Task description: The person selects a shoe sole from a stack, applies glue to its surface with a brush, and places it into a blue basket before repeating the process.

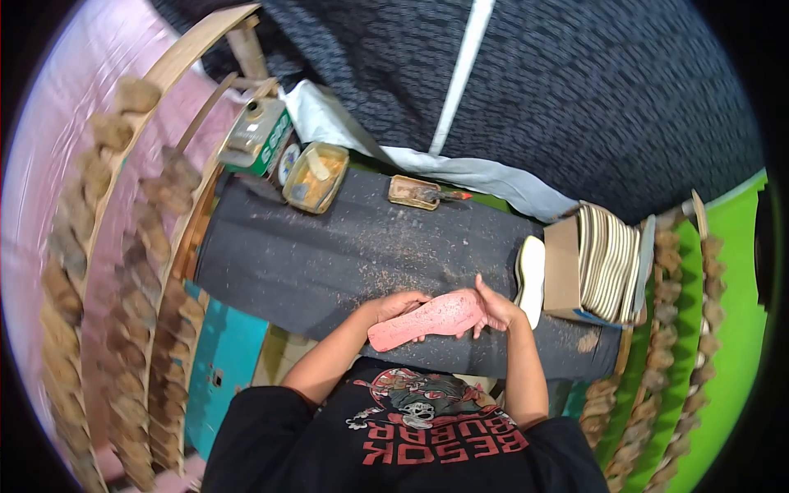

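Dark grey cloth-covered desk [312, 255], dusted with pale crumbs and shavings, flanked by curved wooden racks of brown shoe lasts [123, 271] on one side and a further green-backed rack [670, 329] on the other.

Just above the near edge of the desk, held between both hands: flat pink speckled shoe sole [427, 319], lying roughly level, narrow end towards the left. Left hand [394, 306] resting over the narrow half, fingers folded down onto the upper face. Right hand [497, 308] closed on the broad end, fingers wrapped around its rim, thumb up.

Looks thin, light and bendy, probably foam or rubber sheet; likely to flop if gripped at one tip only, so best pinched at both ends or supported flat under the middle. Speckled face seems rough rather than slippery. Hardly fragile.

Close on the right: white foam sole [532, 279] standing on edge, leaning against an open brown cardboard box [563, 271] packed with a stack of pale insoles [608, 263]; little spare room there. Far edge crowded by a round yellow tin of glue [315, 177], a small rectangular tin with a red-handled tool [419, 192] and a green can [261, 135]. Broad free stretch of cloth in the middle and to the left.
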`<state>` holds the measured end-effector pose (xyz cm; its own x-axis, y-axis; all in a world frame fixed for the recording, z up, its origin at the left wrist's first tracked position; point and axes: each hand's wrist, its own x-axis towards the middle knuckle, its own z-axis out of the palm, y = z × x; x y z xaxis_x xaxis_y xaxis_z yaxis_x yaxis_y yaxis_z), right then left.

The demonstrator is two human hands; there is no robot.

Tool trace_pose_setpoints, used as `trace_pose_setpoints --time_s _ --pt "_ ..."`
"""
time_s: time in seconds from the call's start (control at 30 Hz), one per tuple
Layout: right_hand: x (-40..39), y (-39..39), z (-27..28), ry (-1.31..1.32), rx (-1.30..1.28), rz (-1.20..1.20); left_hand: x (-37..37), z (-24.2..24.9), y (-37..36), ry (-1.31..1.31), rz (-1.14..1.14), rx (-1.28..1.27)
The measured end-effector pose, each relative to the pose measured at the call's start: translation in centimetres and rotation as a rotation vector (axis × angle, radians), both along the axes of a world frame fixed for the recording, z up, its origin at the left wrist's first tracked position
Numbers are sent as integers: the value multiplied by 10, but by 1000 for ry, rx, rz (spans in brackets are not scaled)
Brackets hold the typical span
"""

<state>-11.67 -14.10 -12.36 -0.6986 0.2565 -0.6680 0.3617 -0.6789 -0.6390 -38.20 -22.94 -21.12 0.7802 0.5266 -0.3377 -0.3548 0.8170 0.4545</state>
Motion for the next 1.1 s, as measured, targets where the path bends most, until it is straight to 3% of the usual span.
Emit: trace_pose_setpoints --time_s 0.03,0.27,0.37,0.43,0.6,0.83,0.97,1.1 --pt "0 3 -1 -78 12 89 0 0 -2 15 -29 17" --pt "17 40 -35 10 -51 51 5 17 -19 83 111 92" --pt "31 57 -43 77 -65 63 -1 43 -34 19 268 28" --pt "37 65 -41 141 -56 16 -3 50 -46 128 497 58" --pt "30 68 -41 265 -92 156 -1 43 -96 332 1006 64" --pt "-41 36 -37 318 -197 495 17 48 -187 557 1291 -22" --pt "-92 -6 -30 259 -95 644 27 36 -242 683 1545 -157" --pt "-124 -61 -33 211 -76 761 44 28 -305 624 1725 -245"
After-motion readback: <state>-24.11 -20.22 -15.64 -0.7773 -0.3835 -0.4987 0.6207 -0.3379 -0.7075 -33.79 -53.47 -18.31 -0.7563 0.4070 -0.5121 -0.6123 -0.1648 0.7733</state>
